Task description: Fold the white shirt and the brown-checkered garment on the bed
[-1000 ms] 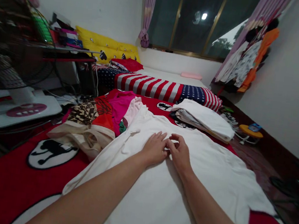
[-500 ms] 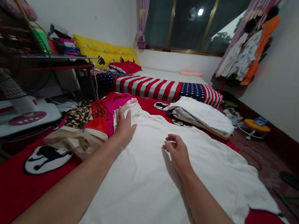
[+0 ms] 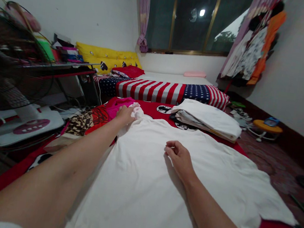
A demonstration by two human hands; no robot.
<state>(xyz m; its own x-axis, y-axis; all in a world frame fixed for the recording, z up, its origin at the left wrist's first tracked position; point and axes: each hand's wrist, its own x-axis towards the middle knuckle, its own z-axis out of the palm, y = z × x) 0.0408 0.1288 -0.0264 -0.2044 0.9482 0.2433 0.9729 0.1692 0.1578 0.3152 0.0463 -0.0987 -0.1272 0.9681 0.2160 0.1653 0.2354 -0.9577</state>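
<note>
A white shirt (image 3: 144,179) lies spread over the red bed cover, with a sleeve reaching out to the right. At its far left corner my left hand (image 3: 125,116) is closed on the bunched cloth; some of its fingertips are hidden. My right hand (image 3: 179,156) hovers low over the middle of the shirt, its shadow beside it. Its fingers are loosely bent, with a gap to the thumb and nothing between them. Left of the shirt lie a pink garment (image 3: 118,105) and a leopard-patterned cloth (image 3: 80,123), partly behind my left arm.
A pile of folded white clothes (image 3: 207,117) sits at the far right of the red cover (image 3: 149,109). On the left stands a fan (image 3: 30,123) beside a cluttered desk. Behind is another bed with a striped cover (image 3: 149,90). An orange stool (image 3: 267,126) stands at right.
My left hand has moved slightly away from me and left, and has closed on the shirt's corner, where the cloth is now bunched. My right hand has barely moved.
</note>
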